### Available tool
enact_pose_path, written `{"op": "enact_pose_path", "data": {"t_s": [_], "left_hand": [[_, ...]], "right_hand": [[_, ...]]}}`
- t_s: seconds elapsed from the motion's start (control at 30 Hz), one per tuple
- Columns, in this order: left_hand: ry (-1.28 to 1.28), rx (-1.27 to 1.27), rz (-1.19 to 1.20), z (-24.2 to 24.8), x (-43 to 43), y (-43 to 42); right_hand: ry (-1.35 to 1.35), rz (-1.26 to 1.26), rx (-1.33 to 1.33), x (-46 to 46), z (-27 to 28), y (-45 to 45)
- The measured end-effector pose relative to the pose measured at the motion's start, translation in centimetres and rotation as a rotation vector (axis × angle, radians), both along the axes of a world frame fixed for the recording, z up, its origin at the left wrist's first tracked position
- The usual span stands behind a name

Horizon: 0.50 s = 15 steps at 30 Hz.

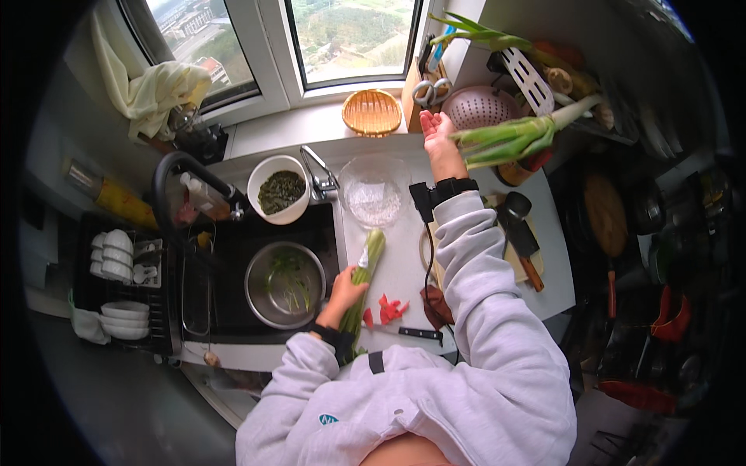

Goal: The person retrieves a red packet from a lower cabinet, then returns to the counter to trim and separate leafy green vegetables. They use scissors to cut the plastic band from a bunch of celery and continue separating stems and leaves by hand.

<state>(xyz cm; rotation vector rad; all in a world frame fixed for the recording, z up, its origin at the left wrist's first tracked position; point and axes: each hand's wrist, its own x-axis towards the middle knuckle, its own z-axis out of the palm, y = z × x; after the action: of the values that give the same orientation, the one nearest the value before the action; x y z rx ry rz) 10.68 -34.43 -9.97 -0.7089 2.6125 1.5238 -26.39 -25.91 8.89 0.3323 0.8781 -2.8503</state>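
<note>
My left hand (348,289) is wrapped around a bunch of celery (373,242), bound with a whitish band, which lies along the counter (391,272) beside the sink. My right hand (436,129) is stretched out to the back right, palm partly showing, and nothing is visible in it. Its fingertips are just below the grey-handled scissors (431,93) in the wooden knife block (411,105); whether they touch is unclear. Close to my right wrist hang the green leaves of a leek (513,140). A black-handled knife (421,334) and red scraps (391,309) lie near my left forearm.
A steel bowl (252,297) with greens sits in the black sink (210,285). Behind are a white tub (254,204) of dark leaves, a clear bowl (349,198), and a wicker basket (372,115). A cleaver (520,237) rests on a cutting board (533,265) beyond my right arm.
</note>
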Motion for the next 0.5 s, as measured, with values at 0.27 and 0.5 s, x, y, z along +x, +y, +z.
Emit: {"op": "enact_pose_path", "data": {"t_s": [0.27, 0.5], "left_hand": [[-0.05, -0.056, -0.052, 2.9, 0.0, -0.2], [0.004, -0.083, -0.052, 2.9, 0.1, 0.0]], "right_hand": [[-0.326, 0.075, -0.22, -8.2, 1.7, -1.7], [-0.49, 0.258, -0.572, -8.1, 5.6, 0.5]]}}
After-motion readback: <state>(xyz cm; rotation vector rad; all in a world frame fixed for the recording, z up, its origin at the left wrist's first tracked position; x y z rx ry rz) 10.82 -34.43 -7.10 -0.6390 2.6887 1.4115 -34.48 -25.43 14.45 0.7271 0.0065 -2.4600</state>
